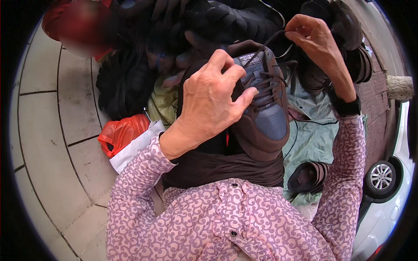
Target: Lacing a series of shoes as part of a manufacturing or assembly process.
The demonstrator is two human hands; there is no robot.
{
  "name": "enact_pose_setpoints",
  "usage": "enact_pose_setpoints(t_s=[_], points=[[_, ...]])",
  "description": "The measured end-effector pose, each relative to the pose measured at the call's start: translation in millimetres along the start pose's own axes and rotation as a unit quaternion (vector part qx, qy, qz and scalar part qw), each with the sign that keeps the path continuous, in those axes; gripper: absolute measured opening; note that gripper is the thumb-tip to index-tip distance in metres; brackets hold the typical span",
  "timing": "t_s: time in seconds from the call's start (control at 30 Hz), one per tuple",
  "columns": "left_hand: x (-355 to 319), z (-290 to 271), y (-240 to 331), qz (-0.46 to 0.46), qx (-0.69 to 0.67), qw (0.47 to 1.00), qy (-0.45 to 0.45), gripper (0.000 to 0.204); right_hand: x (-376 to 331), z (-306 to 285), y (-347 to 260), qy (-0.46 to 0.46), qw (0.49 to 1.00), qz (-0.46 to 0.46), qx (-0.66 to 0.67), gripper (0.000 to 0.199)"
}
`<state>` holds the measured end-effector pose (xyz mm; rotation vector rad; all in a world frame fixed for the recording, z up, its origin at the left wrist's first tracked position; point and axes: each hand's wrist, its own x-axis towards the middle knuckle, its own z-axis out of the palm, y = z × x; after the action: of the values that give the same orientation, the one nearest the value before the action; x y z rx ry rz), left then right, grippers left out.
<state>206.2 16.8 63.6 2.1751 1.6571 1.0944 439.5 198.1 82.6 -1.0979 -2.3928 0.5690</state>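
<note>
Beyond the dark-clad lap [217, 170], far right, the right hand [320, 47] pinches a dark lace [273, 37]. Left of it, the left hand [211, 93] has thumb and forefinger apart beside the brown-and-blue shoe [270, 122], which points its toe near. Right lies a green sheet [311, 141]; left, an orange bag [126, 132] on pale tiles [41, 126].

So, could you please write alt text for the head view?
A person's right hand holds up a dark shoelace of the brown-and-blue sneaker over their lap, the left hand close over its side. Dark footwear is heaped ahead, with an orange plastic bag at left.
</note>
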Motion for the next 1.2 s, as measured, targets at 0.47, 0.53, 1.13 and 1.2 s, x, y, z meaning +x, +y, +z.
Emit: enact_pose_setpoints(t_s=[0.47,0.53,1.13,1.2], points=[[9.6,0.4,-8.5,-0.068,-0.134,0.987,-0.064,0.011,-35.7,42.3,0.3,0.044,0.676,0.192,0.71,0.015],[10.1,-7.7,-12.2,-0.068,-0.15,0.982,-0.097,0.01,-35.3,41.9,7.6,0.061,0.698,0.197,0.686,0.016],[30.0,14.3,-28.5,0.047,-0.09,0.993,-0.061,0.015,-13.2,23.6,55.2,0.077,0.779,0.153,0.604,0.024],[41.8,27.0,-34.4,0.051,-0.068,0.994,-0.067,0.015,-40.4,29.5,27.9,0.048,0.822,0.217,0.524,0.019]])
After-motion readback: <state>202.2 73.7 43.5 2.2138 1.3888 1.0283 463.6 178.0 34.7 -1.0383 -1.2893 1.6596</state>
